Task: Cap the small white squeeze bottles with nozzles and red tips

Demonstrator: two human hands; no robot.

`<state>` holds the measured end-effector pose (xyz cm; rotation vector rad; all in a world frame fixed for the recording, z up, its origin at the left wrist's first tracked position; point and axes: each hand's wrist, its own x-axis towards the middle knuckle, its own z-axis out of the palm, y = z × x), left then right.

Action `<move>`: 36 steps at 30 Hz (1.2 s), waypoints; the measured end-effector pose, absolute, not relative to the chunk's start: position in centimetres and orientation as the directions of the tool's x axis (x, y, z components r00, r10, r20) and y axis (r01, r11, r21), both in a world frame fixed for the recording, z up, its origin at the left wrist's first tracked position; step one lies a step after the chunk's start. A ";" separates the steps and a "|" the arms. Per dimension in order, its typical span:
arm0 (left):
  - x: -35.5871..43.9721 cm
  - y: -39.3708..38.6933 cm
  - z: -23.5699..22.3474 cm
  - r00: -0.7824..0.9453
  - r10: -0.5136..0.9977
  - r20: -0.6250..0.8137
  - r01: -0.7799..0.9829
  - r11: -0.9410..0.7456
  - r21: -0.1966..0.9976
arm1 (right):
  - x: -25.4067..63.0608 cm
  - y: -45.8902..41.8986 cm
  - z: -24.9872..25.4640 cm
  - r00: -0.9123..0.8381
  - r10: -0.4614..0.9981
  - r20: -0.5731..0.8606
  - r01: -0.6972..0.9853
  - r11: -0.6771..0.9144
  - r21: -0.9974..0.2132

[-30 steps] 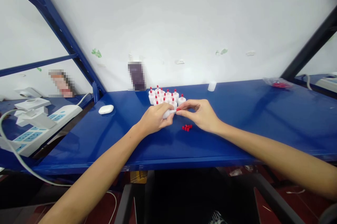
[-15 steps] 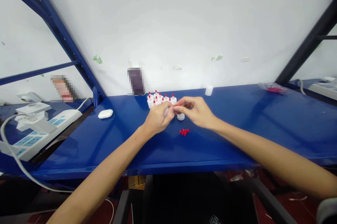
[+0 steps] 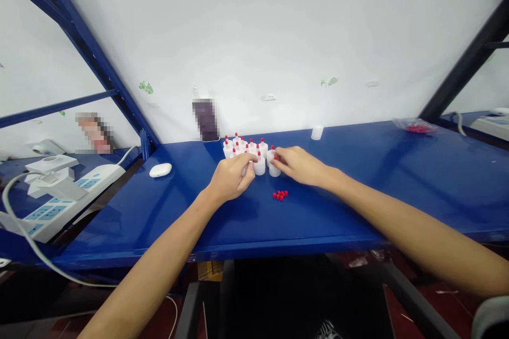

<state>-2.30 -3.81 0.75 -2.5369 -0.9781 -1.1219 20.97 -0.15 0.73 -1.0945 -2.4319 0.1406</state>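
Note:
My left hand (image 3: 233, 177) is curled, thumb and forefinger at the left side of a small white bottle (image 3: 260, 166) with a red cap, which stands upright on the blue table. My right hand (image 3: 296, 163) has its fingertips closed at the top of another white bottle (image 3: 274, 171); a bit of red shows between them. Just behind, a capped bottle (image 3: 271, 155) stands partly covered by that hand. A group of red-capped white bottles (image 3: 238, 144) stands beyond my left hand, partly hidden by it. Several loose red caps (image 3: 280, 195) lie in front of the bottles.
On the blue table (image 3: 358, 211) are a white earbud case (image 3: 160, 170) at left, a white cup-like piece (image 3: 317, 132) near the wall and a clear bag with red pieces (image 3: 417, 126) at back right. A phone (image 3: 207, 120) leans on the wall. A power strip (image 3: 59, 201) lies far left.
My hands have moved apart; before, they met over a bottle held in the left hand and a red cap. A capped bottle now stands by my left fingers. My right hand has reached the neighbouring bottle.

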 end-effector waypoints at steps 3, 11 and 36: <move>-2.3 -3.9 0.8 0.516 0.483 0.707 0.629 -0.775 0.070 | 21.0 -0.6 0.9 -0.540 0.766 0.349 0.723 0.635 -0.274; -2.6 -4.0 0.8 0.532 0.509 0.677 0.625 -0.776 0.092 | 21.7 -4.0 2.0 -0.762 0.620 0.188 0.560 0.776 -0.291; -1.4 -4.0 -0.2 0.544 0.525 0.654 0.523 -0.822 0.225 | 17.9 -4.5 -0.1 -0.330 0.721 0.610 0.161 0.680 -0.716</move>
